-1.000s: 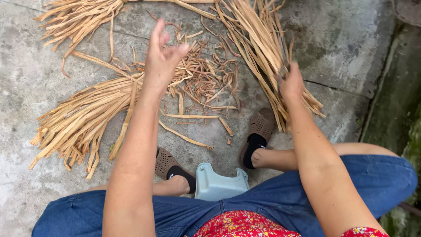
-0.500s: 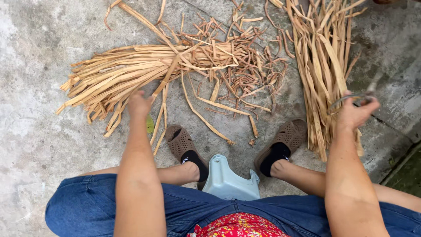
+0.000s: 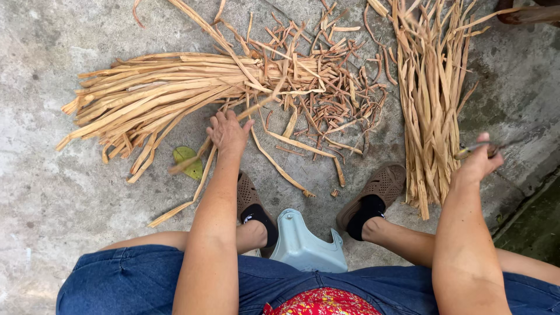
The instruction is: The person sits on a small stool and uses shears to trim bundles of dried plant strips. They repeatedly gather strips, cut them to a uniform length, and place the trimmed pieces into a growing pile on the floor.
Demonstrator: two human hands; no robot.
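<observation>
My left hand (image 3: 228,132) reaches forward between my knees and closes on a long dry tan strip (image 3: 192,195) that runs slantwise over the concrete. Just beyond it lies a big bundle of dry strips (image 3: 149,93), fanned out to the left. My right hand (image 3: 479,162) is raised at the right and grips a thin, blurred, blade-like tool (image 3: 473,150). It hovers beside a second bundle of dry strips (image 3: 430,99) that lies lengthwise. Short curled scraps (image 3: 335,87) litter the ground between the two bundles.
I sit on a low pale-blue plastic stool (image 3: 303,248), in blue trousers with brown perforated shoes (image 3: 382,184) planted on grey concrete (image 3: 46,192). A green leaf (image 3: 186,158) lies by the left bundle. A darker mossy strip (image 3: 534,224) borders the slab at the right.
My left hand has moved forward and taken hold of the long strip near the left bundle. My right hand stays raised at the right with the thin tool.
</observation>
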